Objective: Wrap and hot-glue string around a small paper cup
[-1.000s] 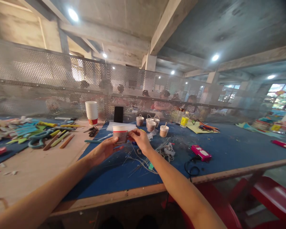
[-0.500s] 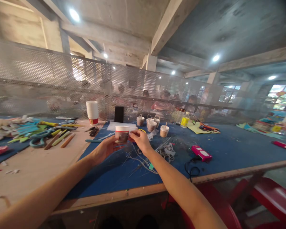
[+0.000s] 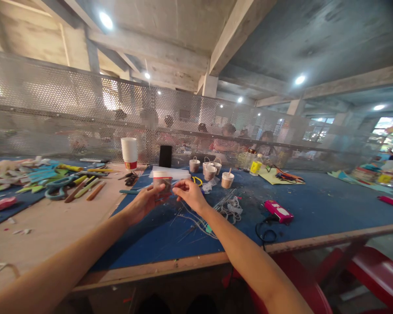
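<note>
My left hand (image 3: 146,200) is closed around a small paper cup (image 3: 163,179), white at the rim with a red band and a grey-brown lower part. The cup is held up over the blue table. Just to its right, my right hand (image 3: 190,194) has thumb and fingers pinched together; whatever sits between them is too small to make out. Beyond my hands lie white sheets (image 3: 178,174) and yellow-handled scissors (image 3: 197,180). Below them, grey cord (image 3: 231,209) and thin clear strips spread over the blue table (image 3: 144,240).
Several small cups (image 3: 210,172), some with handles, stand behind my right hand. A stack of paper cups (image 3: 129,152) and a black phone (image 3: 165,156) are at the back. Tools and gloves (image 3: 26,174) lie left; a pink device (image 3: 279,211) and yellow bottle (image 3: 255,165) right.
The cup has shifted slightly left and down in my left hand. My right fingers, earlier against the cup's side, are now a little apart from it.
</note>
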The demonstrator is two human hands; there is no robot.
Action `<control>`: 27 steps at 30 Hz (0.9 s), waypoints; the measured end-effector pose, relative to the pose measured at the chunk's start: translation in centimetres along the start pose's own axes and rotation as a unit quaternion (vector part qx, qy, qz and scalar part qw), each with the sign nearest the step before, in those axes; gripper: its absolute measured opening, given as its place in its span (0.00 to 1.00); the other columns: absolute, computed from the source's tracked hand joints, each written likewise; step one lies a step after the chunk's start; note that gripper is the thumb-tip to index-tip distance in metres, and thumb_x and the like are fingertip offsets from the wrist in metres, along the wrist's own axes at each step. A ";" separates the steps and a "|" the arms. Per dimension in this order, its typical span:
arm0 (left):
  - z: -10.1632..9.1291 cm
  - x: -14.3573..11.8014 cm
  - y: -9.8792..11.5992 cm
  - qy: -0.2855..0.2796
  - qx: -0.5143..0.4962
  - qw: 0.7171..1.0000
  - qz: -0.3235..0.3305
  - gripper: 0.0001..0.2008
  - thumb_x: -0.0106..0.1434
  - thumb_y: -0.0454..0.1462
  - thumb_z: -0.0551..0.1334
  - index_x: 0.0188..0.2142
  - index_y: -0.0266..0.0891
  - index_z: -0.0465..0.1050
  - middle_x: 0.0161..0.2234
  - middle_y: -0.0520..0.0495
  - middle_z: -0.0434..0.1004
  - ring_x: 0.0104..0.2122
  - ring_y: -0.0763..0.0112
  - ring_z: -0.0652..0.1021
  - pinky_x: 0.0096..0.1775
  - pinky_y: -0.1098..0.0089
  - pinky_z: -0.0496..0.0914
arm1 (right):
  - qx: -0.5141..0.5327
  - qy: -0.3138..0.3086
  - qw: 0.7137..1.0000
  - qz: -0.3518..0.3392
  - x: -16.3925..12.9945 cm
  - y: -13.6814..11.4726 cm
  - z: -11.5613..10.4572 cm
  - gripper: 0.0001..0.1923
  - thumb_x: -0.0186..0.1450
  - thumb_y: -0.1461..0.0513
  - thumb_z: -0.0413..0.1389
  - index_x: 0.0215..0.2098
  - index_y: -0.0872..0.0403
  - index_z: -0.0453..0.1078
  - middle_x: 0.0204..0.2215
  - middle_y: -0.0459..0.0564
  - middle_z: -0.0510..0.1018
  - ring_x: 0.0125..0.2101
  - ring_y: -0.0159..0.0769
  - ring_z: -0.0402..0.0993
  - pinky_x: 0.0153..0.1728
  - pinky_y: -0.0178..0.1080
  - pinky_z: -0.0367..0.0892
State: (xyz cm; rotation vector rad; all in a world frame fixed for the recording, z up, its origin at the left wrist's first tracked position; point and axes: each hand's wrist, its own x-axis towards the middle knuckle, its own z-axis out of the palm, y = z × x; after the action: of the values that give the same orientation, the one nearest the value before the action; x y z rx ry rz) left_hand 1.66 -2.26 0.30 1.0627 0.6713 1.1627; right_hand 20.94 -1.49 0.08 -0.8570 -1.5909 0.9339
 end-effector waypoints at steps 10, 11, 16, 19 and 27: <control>-0.7 0.2 0.3 -0.009 -0.112 0.993 -0.015 0.12 0.66 0.34 0.65 0.49 0.34 0.77 0.44 0.40 0.85 0.37 0.67 0.84 0.41 0.73 0.79 | -0.168 -0.080 0.982 -0.021 -1.0 -0.6 -0.2 0.17 0.69 0.50 0.55 0.32 0.52 0.76 0.23 0.44 0.76 0.20 0.31 0.74 0.30 0.35 0.67; -0.7 0.2 0.4 -0.008 -0.118 0.993 -0.017 0.11 0.66 0.33 0.65 0.48 0.34 0.77 0.43 0.40 0.85 0.36 0.67 0.84 0.39 0.73 0.79 | -0.201 -0.069 0.977 -0.034 -1.0 -0.7 -0.3 0.18 0.70 0.50 0.54 0.30 0.52 0.76 0.25 0.45 0.76 0.22 0.32 0.75 0.32 0.35 0.67; -0.8 0.1 0.7 -0.021 -0.130 0.991 -0.017 0.11 0.67 0.31 0.63 0.49 0.34 0.76 0.42 0.40 0.85 0.29 0.73 0.83 0.32 0.77 0.79 | -0.397 0.035 0.916 -0.042 -0.8 -2.1 -2.2 0.12 0.69 0.54 0.56 0.35 0.51 0.77 0.41 0.52 0.80 0.40 0.40 0.77 0.41 0.37 0.66; -0.6 -0.1 0.7 -0.029 -0.129 0.991 -0.021 0.11 0.67 0.30 0.63 0.49 0.34 0.76 0.43 0.40 0.84 0.28 0.75 0.82 0.31 0.79 0.79 | -0.512 0.013 0.857 0.053 -1.3 -2.6 -4.8 0.11 0.68 0.53 0.58 0.38 0.51 0.76 0.37 0.53 0.82 0.39 0.44 0.79 0.40 0.39 0.66; -0.2 -0.4 0.9 -0.015 -0.116 0.993 -0.028 0.08 0.66 0.29 0.63 0.45 0.33 0.77 0.43 0.38 0.84 0.27 0.74 0.81 0.28 0.78 0.78 | -0.603 -0.075 0.778 0.160 -3.0 -1.2 -9.1 0.24 0.64 0.42 0.56 0.39 0.53 0.76 0.38 0.59 0.83 0.42 0.52 0.80 0.38 0.42 0.68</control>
State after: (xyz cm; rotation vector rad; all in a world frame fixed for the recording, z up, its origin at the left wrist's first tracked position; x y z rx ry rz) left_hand 1.04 -2.55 0.99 0.8570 0.5247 1.1445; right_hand 30.36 -3.38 1.16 -2.0128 -2.1981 0.0427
